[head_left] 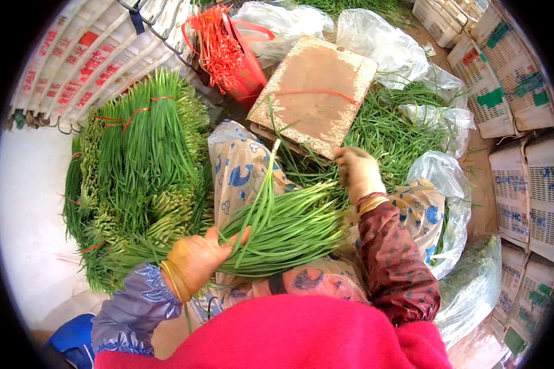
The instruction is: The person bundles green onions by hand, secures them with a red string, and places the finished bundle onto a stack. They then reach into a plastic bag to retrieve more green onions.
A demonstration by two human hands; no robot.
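Note:
Across my lap lies a loose bunch of long green garlic chives. My left hand, in a tan glove, is closed around its left part, with a few stalks pointing up past the finger. My right hand, in a pale glove, is beside the lower right corner of a worn brown board. Its fingers are curled, and whatever they hold, if anything, is hidden. Loose chives are heaped to the right of the board. A thin red tie lies across the board.
Tied bundles of chives are stacked at the left. Beyond the board stands a red container of red ties. Clear plastic bags surround the heap; white crates line the right, and more white crates stand at upper left.

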